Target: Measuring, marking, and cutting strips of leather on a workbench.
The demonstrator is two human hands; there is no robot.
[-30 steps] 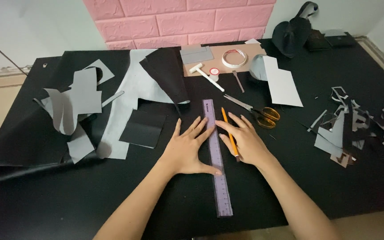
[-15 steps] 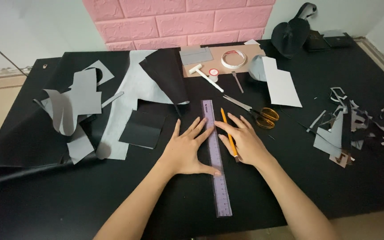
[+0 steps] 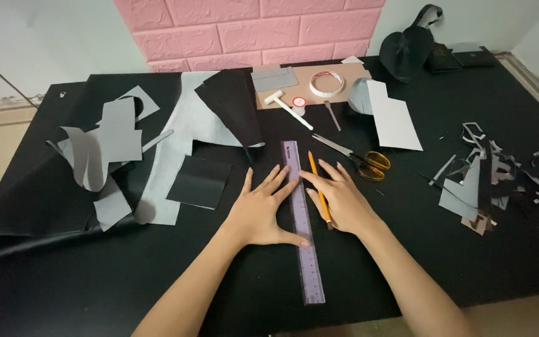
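While both hands flank it, the ruler (image 3: 302, 218) lies flat — untouched by any grip.

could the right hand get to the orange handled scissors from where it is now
Probably yes. The right hand lies flat on the pencil beside the ruler, and the scissors lie just beyond its fingertips on the black mat, with nothing between them.

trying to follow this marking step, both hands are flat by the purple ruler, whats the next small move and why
Probably curl the right hand around the pencil and lift it to the ruler edge. The pencil lies flat on the black sheet under the spread right fingers, not gripped, just right of the ruler. The left hand already presses the ruler with thumb and fingertips.
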